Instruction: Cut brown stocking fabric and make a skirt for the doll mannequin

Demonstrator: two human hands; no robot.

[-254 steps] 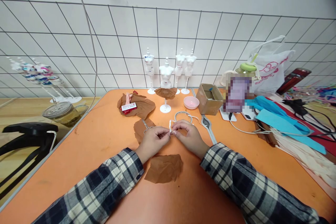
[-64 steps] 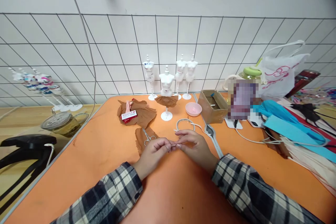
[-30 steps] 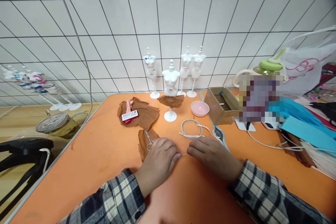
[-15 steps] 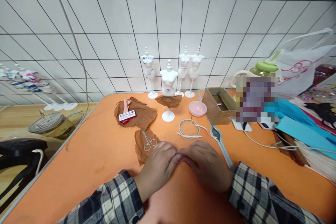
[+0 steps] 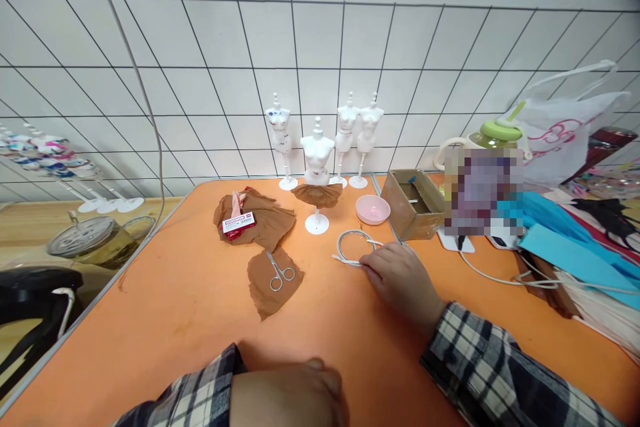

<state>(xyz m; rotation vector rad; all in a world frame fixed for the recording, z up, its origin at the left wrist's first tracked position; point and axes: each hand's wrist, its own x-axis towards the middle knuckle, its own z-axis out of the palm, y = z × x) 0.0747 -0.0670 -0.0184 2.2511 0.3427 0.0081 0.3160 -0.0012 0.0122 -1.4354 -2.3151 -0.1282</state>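
My right hand [image 5: 403, 280] reaches to a coil of thin white cord [image 5: 351, 262], its closed fingers at the coil's lower right edge. The fingertips cover part of the cord. Low at the near side, my left hand [image 5: 287, 395] is curled, its fingertips turned away; whatever it may hold is hidden. Small metal scissors [image 5: 283, 273] lie on a scrap of brown fabric [image 5: 265, 297] left of the coil. Beyond them a white mini dress form [image 5: 317, 150] wears a gathered brown fabric skirt [image 5: 318, 196].
A pink bowl [image 5: 373, 210] and an open cardboard box [image 5: 413, 220] stand behind my right hand. More brown fabric [image 5: 270, 217] lies left, under a small red-and-white box [image 5: 239, 222]. Several white forms line the wall. Cables and blue fabric [image 5: 570, 253] crowd the right.
My hands have parted from their fingertip contact. The right one has moved forward to the coil; the left has drawn back toward me. The view has shifted slightly.
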